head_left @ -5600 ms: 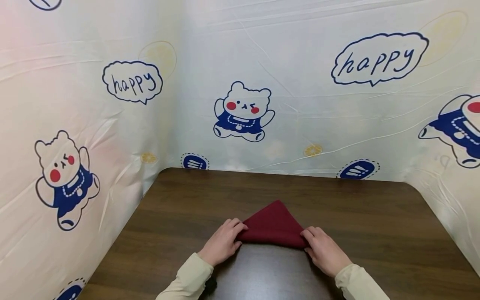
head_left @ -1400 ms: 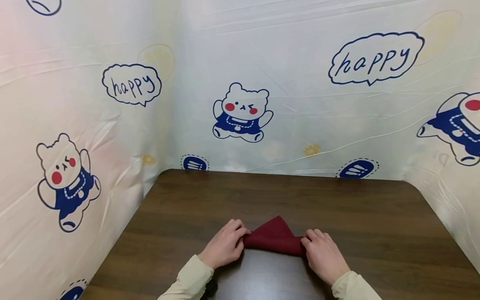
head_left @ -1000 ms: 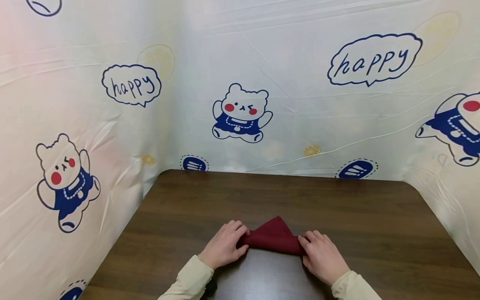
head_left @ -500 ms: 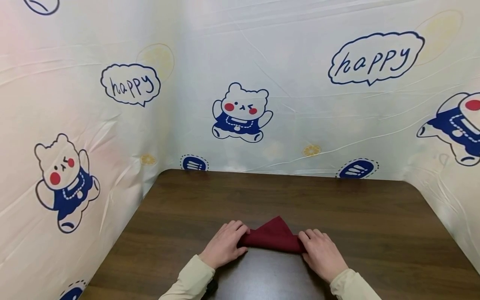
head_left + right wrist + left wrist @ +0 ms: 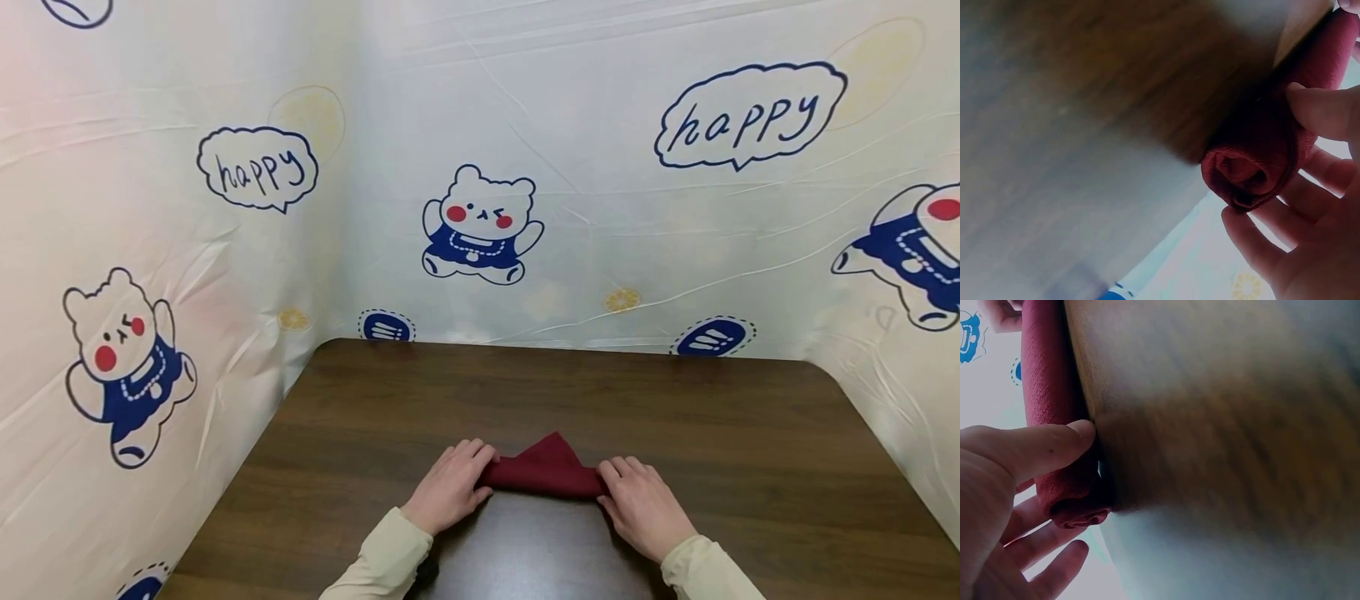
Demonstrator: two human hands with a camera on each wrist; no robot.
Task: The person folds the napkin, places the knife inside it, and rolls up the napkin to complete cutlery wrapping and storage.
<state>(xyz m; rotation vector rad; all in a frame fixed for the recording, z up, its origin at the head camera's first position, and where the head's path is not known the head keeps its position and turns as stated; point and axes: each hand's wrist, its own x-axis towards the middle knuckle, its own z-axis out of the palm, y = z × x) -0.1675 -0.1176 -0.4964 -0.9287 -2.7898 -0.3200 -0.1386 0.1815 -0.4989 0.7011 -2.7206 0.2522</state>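
A dark red cloth (image 5: 542, 475), partly rolled, lies on the brown table, with a flat triangular tip pointing away from me. My left hand (image 5: 450, 486) grips the roll's left end; in the left wrist view the thumb (image 5: 1054, 447) lies along the near side of the cloth (image 5: 1050, 375) and fingers reach round behind. At the right end my right hand (image 5: 643, 504) holds the roll between thumb and fingers. The right wrist view shows the spiral end of the cloth (image 5: 1244, 175) beside the right thumb (image 5: 1322, 111).
The dark wood table (image 5: 450, 383) has rounded far corners. Pale curtains (image 5: 600, 208) printed with bears and the word "happy" enclose it at the back and both sides. A small dark object (image 5: 426, 575) shows by the left sleeve.
Since the oldest frame the near edge has been rolled forward, and the flat triangle has become smaller. Over the last second the roll and both hands shift slightly away from me.
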